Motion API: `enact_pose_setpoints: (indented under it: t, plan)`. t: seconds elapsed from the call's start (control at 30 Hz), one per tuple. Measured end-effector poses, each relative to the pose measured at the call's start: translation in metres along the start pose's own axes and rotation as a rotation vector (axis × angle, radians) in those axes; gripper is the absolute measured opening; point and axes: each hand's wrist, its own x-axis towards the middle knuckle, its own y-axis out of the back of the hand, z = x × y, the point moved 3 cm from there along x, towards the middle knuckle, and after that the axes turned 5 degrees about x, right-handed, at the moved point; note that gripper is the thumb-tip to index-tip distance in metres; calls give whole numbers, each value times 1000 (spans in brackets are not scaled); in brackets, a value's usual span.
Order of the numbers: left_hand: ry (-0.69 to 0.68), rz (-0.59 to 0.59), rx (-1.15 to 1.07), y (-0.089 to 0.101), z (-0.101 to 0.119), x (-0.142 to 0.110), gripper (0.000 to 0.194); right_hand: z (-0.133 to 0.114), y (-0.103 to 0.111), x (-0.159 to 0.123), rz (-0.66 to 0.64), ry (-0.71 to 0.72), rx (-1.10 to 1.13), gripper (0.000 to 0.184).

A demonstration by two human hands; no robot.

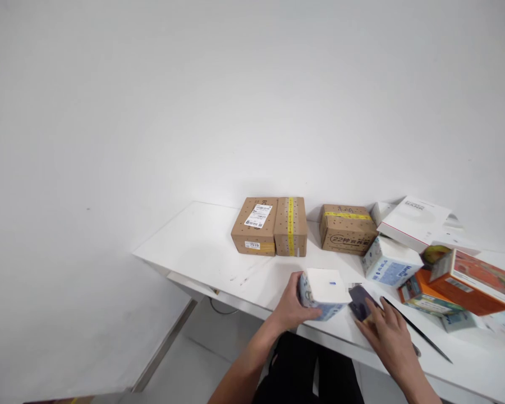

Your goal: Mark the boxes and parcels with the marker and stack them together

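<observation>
Head view: two bare hands are over a white table point(180, 235), which stands against a pale wall point(151, 112).
Left hand: this hand point(289, 307) is wrapped around a white and blue box point(326, 285), thumb on the near side and fingers on the far left side. I judge that getting a grip is done, and letting go is not done yet.
White and blue box: it is near the front edge of the table, with its white top facing up. I cannot tell if its bottom touches the table.
Right hand: this one point(391, 336) is bent over a dark, flat thing that looks like a phone point(362, 300). The fingers seem to touch it, but I cannot tell if they pinch it.
Black stick: a thin black stick point(425, 334) lies on the table, partly under the right hand.
Brown boxes: two brown boxes point(263, 227) sit side by side, with another brown box point(347, 233) to their right. All look closed, and no hand is on them.
Right pile: a flat white box point(416, 219), a second white and blue box point(389, 264) and two orange boxes point(473, 280) make a messy heap. They look not sorted yet, and no hand is on them.
</observation>
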Motion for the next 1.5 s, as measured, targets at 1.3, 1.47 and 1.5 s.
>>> enact_pose_setpoints:
  t: [1.3,1.47,1.5]
  plan:
    - [-9,694,769,177,35,93,71,-70,-38,-7,30,352,198,40]
    - [-73,939,794,158,41,91,74,-69,-41,-7,59,378,216,39]
    - [-147,1027,770,151,41,85,71,-70,-40,-7,64,369,233,37]
